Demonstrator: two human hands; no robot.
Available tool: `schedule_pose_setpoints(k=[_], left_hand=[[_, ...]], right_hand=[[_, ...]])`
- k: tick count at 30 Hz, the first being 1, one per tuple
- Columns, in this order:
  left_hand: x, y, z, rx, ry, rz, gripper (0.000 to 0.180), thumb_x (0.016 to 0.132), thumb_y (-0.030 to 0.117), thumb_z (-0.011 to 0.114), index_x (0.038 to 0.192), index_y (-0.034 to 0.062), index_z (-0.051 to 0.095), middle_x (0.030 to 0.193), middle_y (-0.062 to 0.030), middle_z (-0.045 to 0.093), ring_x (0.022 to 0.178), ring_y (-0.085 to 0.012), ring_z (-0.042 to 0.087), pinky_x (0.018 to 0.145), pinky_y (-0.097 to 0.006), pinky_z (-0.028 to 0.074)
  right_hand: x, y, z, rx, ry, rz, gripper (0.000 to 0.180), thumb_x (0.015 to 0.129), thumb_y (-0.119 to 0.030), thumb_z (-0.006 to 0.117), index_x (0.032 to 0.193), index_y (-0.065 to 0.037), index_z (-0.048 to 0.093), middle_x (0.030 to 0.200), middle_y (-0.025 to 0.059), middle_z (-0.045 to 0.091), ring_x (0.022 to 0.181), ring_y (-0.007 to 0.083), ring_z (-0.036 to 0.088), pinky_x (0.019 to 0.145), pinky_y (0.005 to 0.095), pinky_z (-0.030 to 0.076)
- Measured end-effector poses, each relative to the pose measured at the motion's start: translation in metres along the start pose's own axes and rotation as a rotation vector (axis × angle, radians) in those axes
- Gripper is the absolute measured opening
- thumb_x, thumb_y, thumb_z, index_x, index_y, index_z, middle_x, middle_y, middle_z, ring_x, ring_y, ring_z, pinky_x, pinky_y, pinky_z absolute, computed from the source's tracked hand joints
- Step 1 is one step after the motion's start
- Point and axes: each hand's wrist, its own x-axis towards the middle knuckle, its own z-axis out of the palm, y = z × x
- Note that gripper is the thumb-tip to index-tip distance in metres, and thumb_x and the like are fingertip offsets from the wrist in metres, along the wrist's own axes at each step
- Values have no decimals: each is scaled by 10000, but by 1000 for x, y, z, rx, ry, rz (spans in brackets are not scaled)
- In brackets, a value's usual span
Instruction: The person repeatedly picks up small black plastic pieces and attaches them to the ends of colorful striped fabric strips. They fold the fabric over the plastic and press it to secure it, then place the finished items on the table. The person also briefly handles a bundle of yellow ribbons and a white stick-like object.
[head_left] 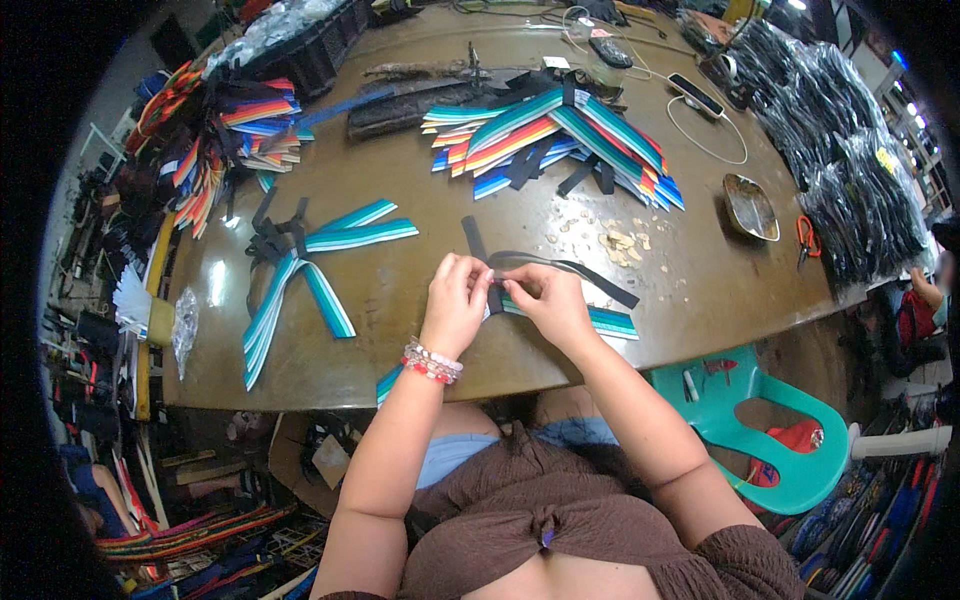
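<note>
Near the table's front edge, my left hand point(458, 302) and my right hand point(550, 302) meet, thumbs and fingertips pinched together. Between them they grip a black strap point(473, 238); one end sticks up past my left fingers, and a black length point(600, 283) curves away to the right. The exact spot they pinch is partly hidden by the fingers. Under my hands lies a teal-and-white striped strap point(612, 323), its other end showing beside my left wrist. To the left rest similar teal striped straps point(272, 310) joined with black strap pieces.
A fanned pile of multicoloured striped straps point(510, 135) lies farther back. At right are small beige pieces point(625, 245), a metal dish point(750, 208), orange-handled scissors point(808, 238) and stacked plastic-wrapped goods point(860, 190). More straps point(255, 120) hang at left. A green plastic chair point(800, 480) stands below the table.
</note>
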Motion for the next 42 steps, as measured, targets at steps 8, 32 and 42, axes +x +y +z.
schedule_pose_setpoints(k=[8,32,42], left_hand=[[-9,35,-55,-284,-757,301,162,856,190,678,909,46,627,974,-84,588,983,-218,579,886,-307,464],[-25,11,-26,333,-28,277,240,785,145,711,921,21,557,1010,-144,560,952,-316,543,833,-388,446],[-7,10,-74,44,98,69,181,850,155,684,957,28,611,863,-88,650,802,-214,639,739,-307,501]], right_hand=[[7,14,-15,636,145,216,111,874,-92,630,924,8,636,683,2,586,524,52,477,455,203,361],[-21,9,-23,504,33,84,251,867,-106,669,1090,7,670,990,85,700,869,113,627,782,264,495],[38,-56,-55,-292,-397,-406,112,787,-106,701,875,-37,704,852,132,685,825,263,665,760,345,514]])
